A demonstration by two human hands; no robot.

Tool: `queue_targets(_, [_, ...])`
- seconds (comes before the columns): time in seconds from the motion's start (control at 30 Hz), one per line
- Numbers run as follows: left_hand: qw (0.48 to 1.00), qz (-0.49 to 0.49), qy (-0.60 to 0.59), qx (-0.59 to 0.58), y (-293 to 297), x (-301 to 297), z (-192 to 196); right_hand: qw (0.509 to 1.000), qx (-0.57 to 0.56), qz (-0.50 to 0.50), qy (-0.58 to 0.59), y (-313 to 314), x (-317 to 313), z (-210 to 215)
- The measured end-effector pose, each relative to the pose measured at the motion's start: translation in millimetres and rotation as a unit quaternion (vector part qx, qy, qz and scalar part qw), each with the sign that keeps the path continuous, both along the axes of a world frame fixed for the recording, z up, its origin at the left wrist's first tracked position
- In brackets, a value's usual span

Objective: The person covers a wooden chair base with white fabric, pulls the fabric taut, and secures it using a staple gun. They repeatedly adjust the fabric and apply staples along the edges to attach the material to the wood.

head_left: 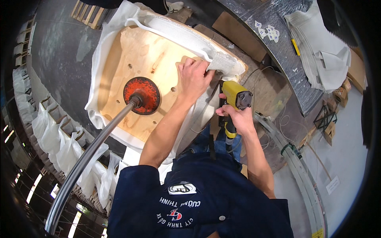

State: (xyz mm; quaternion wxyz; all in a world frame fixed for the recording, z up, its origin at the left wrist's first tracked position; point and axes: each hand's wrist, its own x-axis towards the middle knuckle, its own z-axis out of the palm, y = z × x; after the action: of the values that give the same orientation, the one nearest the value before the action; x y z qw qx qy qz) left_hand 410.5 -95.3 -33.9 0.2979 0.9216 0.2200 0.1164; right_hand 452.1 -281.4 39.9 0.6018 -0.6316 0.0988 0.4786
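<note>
My left hand [193, 77] is closed on the folded edge of a white fabric [223, 66] at the right corner of a pale wooden seat panel [166, 51]. Its fingers curl over the edge, and the knuckles rest against the wood. The fabric wraps up around the panel's rim. Just right of that corner, my right hand [240, 117] grips a yellow and black air staple gun [234, 92] by its handle. The gun's nose lies beside the fabric; whether it touches cannot be made out.
A worn red round plate [141, 95] on a steel rod [95, 144] sits against the panel. At the right, a dark table [274, 51] bears stacked white cloth [317, 51], a yellow cutter [295, 47] and small white labels [272, 33]. White-wrapped pieces [63, 139] line the left.
</note>
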Motion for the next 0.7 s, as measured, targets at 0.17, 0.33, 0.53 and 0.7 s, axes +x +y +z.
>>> queue_targets(0.17, [0.997, 0.022, -0.054, -0.047, 3, -10, -3, 1.0, -0.004, -0.026, 0.006, 0, -4, 4])
queue_targets(0.33, [0.999, 0.013, -0.032, -0.031, 11, 2, -2, 0.999, -0.008, -0.04, 0.005, 1, -4, 2])
queue_targets(0.53, [0.998, 0.029, -0.031, -0.05, 14, 2, -2, 0.998, -0.013, -0.055, 0.018, 30, 7, 13])
queue_targets(0.7, [1.0, 0.014, -0.014, -0.004, 20, 9, -3, 0.996, -0.054, -0.064, 0.015, 53, 11, 13])
